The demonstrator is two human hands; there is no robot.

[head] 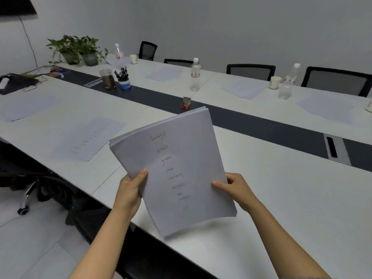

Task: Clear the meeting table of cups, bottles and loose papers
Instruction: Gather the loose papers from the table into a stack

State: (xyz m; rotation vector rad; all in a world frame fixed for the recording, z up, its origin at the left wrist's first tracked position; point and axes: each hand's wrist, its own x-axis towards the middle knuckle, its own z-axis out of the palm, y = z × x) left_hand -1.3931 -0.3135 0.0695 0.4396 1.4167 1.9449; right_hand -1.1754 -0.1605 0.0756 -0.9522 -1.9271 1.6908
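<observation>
Head view: papers (179, 150) between left grip (129, 191), right grip (238, 189).

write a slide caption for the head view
Left hand and right hand hold a paper stack above the meeting table.

Top page of the stack of white paper sheets (177, 168) that you hold: handwritten column reading "benefit", "breast", "slim", "curiosity". Its remaining lines are too blurred to read, as are the red labels on the clear plastic bottles (195, 75).
</observation>
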